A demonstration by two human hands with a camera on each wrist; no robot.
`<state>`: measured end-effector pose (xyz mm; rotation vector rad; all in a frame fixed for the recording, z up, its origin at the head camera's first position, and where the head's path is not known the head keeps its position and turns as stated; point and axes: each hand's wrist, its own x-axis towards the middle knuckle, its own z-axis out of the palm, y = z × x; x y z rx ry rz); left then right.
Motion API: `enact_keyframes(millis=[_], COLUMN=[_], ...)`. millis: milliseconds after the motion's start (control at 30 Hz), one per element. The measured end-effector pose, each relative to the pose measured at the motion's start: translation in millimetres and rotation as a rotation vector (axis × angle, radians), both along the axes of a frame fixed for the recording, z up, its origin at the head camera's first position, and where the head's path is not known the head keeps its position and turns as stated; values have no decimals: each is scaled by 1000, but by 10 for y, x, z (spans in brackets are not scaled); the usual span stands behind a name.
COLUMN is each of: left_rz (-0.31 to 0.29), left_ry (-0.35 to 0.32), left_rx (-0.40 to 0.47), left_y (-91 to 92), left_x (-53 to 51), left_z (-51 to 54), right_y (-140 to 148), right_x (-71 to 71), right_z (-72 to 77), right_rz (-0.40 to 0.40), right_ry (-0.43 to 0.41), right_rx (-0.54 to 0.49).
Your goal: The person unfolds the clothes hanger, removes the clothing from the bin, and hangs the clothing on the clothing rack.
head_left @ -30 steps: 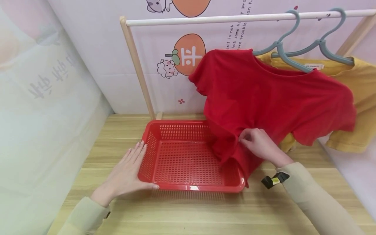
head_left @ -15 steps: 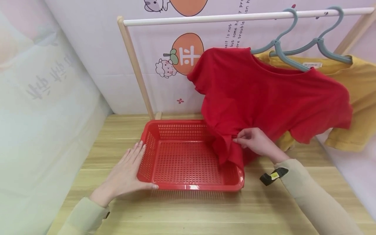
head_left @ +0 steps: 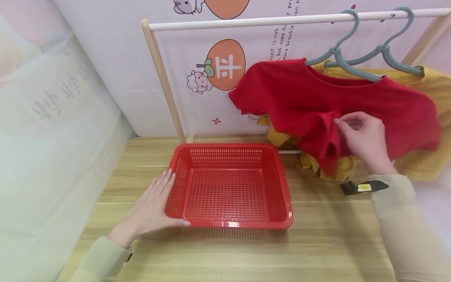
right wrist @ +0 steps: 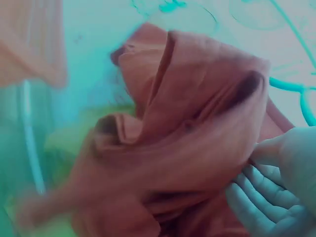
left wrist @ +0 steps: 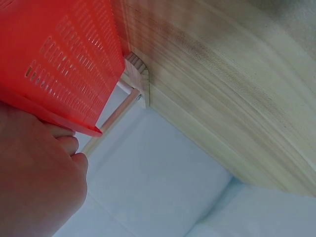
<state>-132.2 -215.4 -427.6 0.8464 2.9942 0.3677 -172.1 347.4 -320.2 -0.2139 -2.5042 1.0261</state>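
A red T-shirt [head_left: 292, 90] hangs on a blue-grey hanger [head_left: 336, 49] at the right of the rack. My right hand [head_left: 366, 137] pinches the front of the shirt between thumb and fingers, and the lower cloth is bunched and lifted. In the right wrist view the fold of shirt [right wrist: 197, 133] is gathered beside the fingertips [right wrist: 247, 185]. A red plastic basket [head_left: 225, 225] sits on the table. My left hand [head_left: 149, 207] rests on its left front corner, fingers straight along the left rim and thumb on the front rim.
Behind the red shirt, a yellow T-shirt [head_left: 433, 125] hangs on a second hanger [head_left: 384, 49]. The rack's white rail [head_left: 246, 23] runs above the basket, with a wooden post [head_left: 163, 78] behind the basket's back left corner. Printed cloth covers the walls.
My right hand has moved right and up, pulling the red shirt's lower part out of the basket. Yellow cloth now shows below the shirt. My left hand and the basket have stayed put.
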Motion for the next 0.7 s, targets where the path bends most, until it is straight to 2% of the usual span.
enact_keyframes(millis=[67,200,333,467,600,700], left_rz=[-3,-13,-10,-2,7,15], left_ry=[6,33,36,5,3,44], left_rx=[5,16,11,6,30,38], left_y=[-2,-12,-18,-15,-13,-42], left_x=[9,12,11,1,-90,-236], left_z=[6,9,10,11,80,221], right_y=[73,98,2,-165,-384,-597], right_x=[37,87,101,95,65,41], right_z=[-2,-136,-273,-324,-280,-190], right_rz=[15,127,181,222,261,286], right_ry=[-42,-139,-173,-203,-216,-230], right_rx=[21,96,126,119,99,76])
